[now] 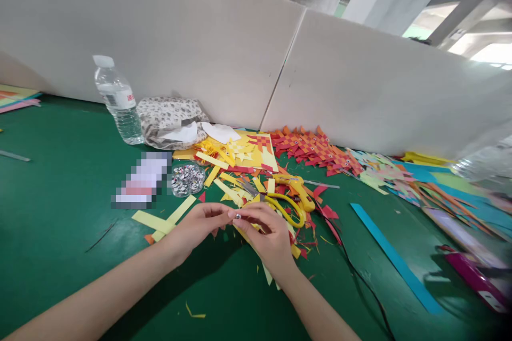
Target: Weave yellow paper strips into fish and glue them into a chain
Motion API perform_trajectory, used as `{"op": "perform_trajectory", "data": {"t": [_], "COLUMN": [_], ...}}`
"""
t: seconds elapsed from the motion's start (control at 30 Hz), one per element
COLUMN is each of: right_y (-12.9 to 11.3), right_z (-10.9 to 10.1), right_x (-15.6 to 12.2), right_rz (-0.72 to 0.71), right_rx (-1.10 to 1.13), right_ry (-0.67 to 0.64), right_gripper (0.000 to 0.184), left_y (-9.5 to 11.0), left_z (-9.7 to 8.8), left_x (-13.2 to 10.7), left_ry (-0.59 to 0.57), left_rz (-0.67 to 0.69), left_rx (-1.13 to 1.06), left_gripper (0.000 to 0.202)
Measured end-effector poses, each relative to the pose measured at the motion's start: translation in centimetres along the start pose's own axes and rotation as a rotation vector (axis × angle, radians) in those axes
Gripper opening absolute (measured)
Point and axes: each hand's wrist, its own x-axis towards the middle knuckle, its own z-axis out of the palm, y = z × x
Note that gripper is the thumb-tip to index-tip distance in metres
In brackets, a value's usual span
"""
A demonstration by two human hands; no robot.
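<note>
A tiny googly eye sits at the fingertips, above the paper scraps. My right hand pinches it between thumb and forefinger. From the other side, my left hand closes thumb and forefinger at its edge, and the tips of both hands meet. Just beyond the left hand is a clear dish of googly eyes. Yellow-handled scissors and a yellow hot glue gun lie behind the right hand. Pale yellow paper strips rest beside the left wrist.
A water bottle and a patterned pouch stand by the grey partition. Red-orange woven paper pieces are heaped behind. A black cord, a blue strip and a magenta device lie rightward on the green table.
</note>
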Motion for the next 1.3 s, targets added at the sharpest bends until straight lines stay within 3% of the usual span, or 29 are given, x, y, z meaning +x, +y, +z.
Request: {"op": "perform_trajectory", "data": {"t": [0.2, 0.47, 1.3], "right_y": [0.28, 0.52, 0.47], "right_z": [-0.16, -0.25, -0.03], "right_x": [0.2, 0.07, 0.06], "right_rz": [-0.04, 0.052, 0.04], "right_rx": [-0.15, -0.025, 0.027], "right_ry": [0.069, 0.03, 0.069], "right_gripper": [0.01, 0.009, 0.014], "left_y": [-0.31, -0.4, -0.31], "left_z": [-0.36, -0.47, -0.38], "left_x": [0.11, 0.04, -0.16], "left_ry": [-0.001, 0.004, -0.021], "left_rz": [-0.046, -0.014, 0.011], "left_rx": [-0.006, 0.035, 0.013], "left_gripper": [0.028, 0.022, 0.019]}}
